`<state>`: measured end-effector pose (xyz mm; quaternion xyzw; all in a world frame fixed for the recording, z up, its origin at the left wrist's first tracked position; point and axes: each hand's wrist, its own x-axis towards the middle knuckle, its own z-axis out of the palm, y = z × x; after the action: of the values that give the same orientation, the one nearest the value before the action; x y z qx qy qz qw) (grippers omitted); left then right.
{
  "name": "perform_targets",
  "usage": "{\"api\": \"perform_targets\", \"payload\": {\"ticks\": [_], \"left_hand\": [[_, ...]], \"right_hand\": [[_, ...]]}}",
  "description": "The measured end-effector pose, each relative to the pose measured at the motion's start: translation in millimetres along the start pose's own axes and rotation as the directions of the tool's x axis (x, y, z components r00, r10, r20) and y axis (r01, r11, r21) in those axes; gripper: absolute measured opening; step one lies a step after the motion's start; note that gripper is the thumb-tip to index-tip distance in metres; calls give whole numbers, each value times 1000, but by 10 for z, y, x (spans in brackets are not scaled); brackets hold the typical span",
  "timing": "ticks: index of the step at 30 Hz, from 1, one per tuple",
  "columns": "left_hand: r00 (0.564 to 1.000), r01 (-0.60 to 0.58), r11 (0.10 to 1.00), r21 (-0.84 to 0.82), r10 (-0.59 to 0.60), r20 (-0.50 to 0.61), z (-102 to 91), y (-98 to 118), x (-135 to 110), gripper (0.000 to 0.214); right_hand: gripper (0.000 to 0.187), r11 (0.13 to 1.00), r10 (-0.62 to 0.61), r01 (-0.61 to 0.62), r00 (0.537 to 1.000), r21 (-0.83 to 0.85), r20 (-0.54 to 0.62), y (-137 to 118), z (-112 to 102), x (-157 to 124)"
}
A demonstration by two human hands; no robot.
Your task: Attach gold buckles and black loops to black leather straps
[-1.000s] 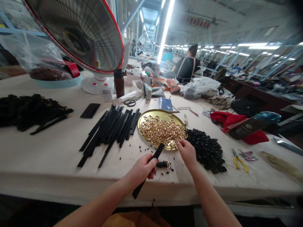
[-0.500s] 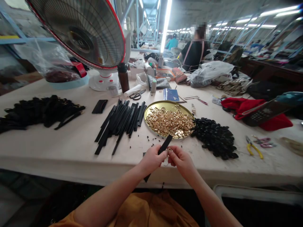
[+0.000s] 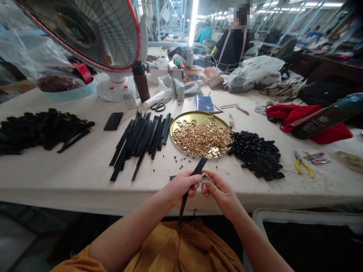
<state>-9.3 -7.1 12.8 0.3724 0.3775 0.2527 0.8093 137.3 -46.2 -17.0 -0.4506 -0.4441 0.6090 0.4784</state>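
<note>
My left hand (image 3: 183, 186) is closed around a flat black strap (image 3: 199, 166), whose lower end hangs down past the table edge. A small gold buckle (image 3: 204, 178) is pinched in my right hand (image 3: 217, 189), right beside the left fingertips. Just beyond the hands, a round gold tray (image 3: 177, 118) carries a heap of small gold metal buckles (image 3: 200, 136). Loose black straps (image 3: 138, 139) lie to the left of the tray. On its right is a pile of small black loops (image 3: 256, 156).
A large fan (image 3: 85, 34) stands at the back left, near a dark bottle (image 3: 140, 81). Scissors (image 3: 161, 104) lie at the back. Yellow-handled pliers (image 3: 303, 166) are on the right. Another pile of black straps (image 3: 42, 130) is far left. A person (image 3: 232, 45) stands beyond the table.
My view has shifted slightly. The gold buckle shows more clearly between my right fingers, and the strap's lower end now hangs more steeply. Both hands remain close together.
</note>
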Motion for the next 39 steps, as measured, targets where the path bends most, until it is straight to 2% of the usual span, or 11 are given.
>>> {"api": "perform_targets", "payload": {"ticks": [4, 6, 9, 12, 14, 17, 20, 27, 33, 35, 39], "left_hand": [[997, -70, 997, -14, 70, -37, 68, -118, 35, 24], [981, -152, 985, 88, 161, -108, 99, -186, 46, 24], [905, -265, 890, 372, 363, -223, 116, -259, 41, 22], [855, -291, 803, 520, 462, -235, 103, -280, 24, 20], [881, -288, 836, 468, 423, -213, 94, -267, 18, 21], [959, -229, 938, 260, 264, -107, 97, -229, 20, 24], [988, -149, 985, 84, 151, -22, 115, -207, 28, 27], [999, 39, 986, -161, -38, 7, 146, -229, 20, 28], [992, -119, 987, -112, 114, -50, 185, -201, 18, 29], [999, -40, 983, -177, 34, -34, 180, -182, 23, 26], [973, 224, 925, -306, -192, 129, 134, -156, 41, 17]], "right_hand": [[38, 997, -63, 60, 994, -42, -87, 94, 30, -19], [39, 990, -117, 104, 982, -92, -147, 124, 61, -23], [40, 976, -165, 124, 956, -178, -241, 125, 123, -24], [41, 974, -133, 74, 952, -215, -274, 92, 164, -22], [40, 984, -83, 42, 969, -176, -232, 72, 162, -24], [36, 995, -40, 27, 989, -95, -144, 63, 124, -48], [32, 993, -70, 57, 990, -103, -119, 85, 77, -94], [28, 926, -236, 195, 967, -324, -95, 178, 10, -156], [35, 925, -293, 221, 933, -310, -210, 163, 72, -145], [34, 922, -316, 235, 916, -309, -246, 174, 87, -148], [33, 926, -321, 257, 921, -276, -220, 216, 79, -157]]}}
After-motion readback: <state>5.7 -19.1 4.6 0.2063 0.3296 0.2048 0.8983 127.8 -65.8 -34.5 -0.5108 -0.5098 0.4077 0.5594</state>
